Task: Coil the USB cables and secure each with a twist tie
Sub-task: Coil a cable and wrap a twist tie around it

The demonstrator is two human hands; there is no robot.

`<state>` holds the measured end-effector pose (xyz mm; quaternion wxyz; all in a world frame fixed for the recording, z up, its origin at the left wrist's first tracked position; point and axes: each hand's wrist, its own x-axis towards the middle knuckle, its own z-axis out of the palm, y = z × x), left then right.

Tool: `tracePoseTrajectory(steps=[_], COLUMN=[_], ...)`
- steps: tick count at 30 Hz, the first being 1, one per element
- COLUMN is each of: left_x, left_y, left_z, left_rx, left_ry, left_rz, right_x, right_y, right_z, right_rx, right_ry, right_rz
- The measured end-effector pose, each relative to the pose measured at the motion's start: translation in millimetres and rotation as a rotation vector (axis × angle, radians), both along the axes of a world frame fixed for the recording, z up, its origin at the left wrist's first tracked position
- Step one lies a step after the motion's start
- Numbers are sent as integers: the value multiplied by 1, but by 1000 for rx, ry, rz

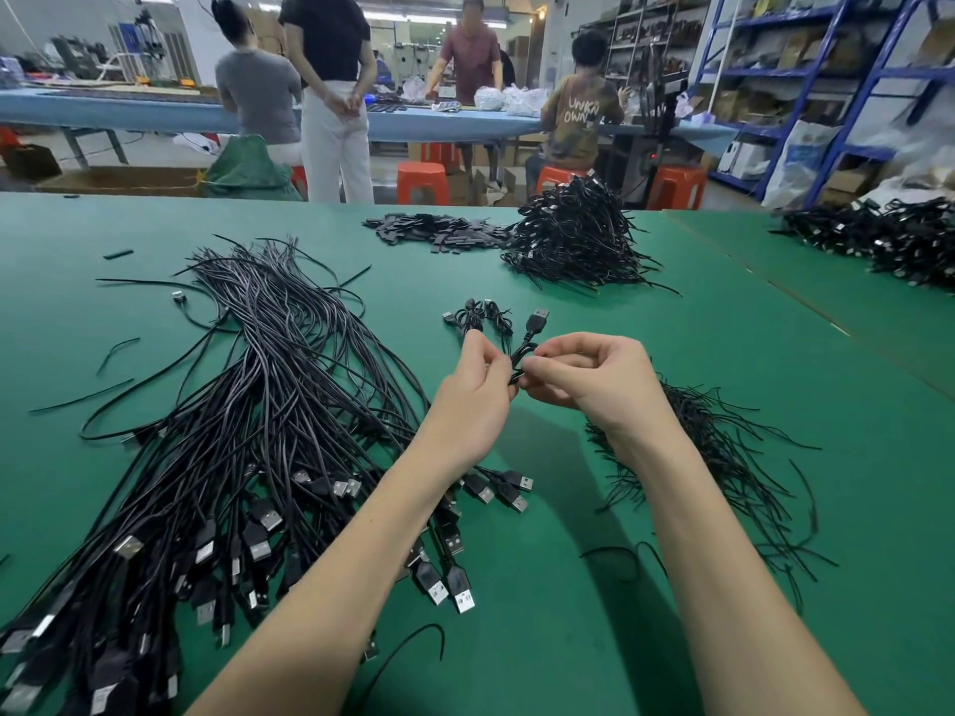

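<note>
Coiled cable (523, 354), held above the green table (672, 354) between my two hands. Its USB plug (539, 318) sticks up and away from me, clear of my fingers; the coil itself is mostly hidden between my fingertips, so its number of turns cannot be made out. Whether a twist tie is already round it cannot be told.

My left hand (473, 400) pinches the coil from the left, thumb and forefinger pressed together on it, the other fingers curled behind. My right hand (589, 377) pinches it from the right, fingers bent inward; their tips are turned away from the camera and partly hidden.

Just beyond my hands, two finished coils (478, 315) lie on the table, small and hard to resolve. Left of my forearm lies the loose cable pile (248, 431), plugs toward me, its near end cut off by the lower frame edge. Right of my right wrist lies a heap of thin black ties (723, 457), partly covered by that forearm. Farther back sits a mound of bundled cables (573, 240), beside a flat spread of small black pieces (434, 232) whose nature is unclear. Another dark heap (889, 240) is cut off at the right edge. Background: persons at a blue bench (129, 111), orange stools (421, 182), shelving (827, 69), all blurred.
</note>
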<state>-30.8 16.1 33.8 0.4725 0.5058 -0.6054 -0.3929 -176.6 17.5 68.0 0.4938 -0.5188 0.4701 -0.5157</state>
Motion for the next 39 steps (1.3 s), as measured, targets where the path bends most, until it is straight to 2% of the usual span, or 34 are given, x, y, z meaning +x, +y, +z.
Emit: tracePoseTrajectory(steps=[4,10,16,22,27,30,33,35,37,39], left_x=[1,-3,-6,1,12,16,13,8,3,2], left_y=[-1,-4,0,0,4,5,4,3,1,0], left_z=[-2,0,7,7,9,6,6,5,5,3], left_rx=[-4,156,225,273,273,293,248,209,192,193], left_ry=[0,332,632,679,589,463,297,215,194,237], left_rz=[49,84,31,-135,-350,-383,-350,-281,-187,-93], right_x=[-2,-2,-2,-9,-20,-32,-36,-29,-17,-5], right_y=[0,-1,-5,-10,-22,-39,-52,-55,-54,-51], right_z=[1,-1,-9,-11,-8,4,37,57,67,66], right_rx=[63,262,337,231,412,410,292,201,60,-100], right_ry=[-50,-338,-345,-61,-151,37,527,779,937,995], right_rz=[58,110,77,-11,261,383,465,455,413,349])
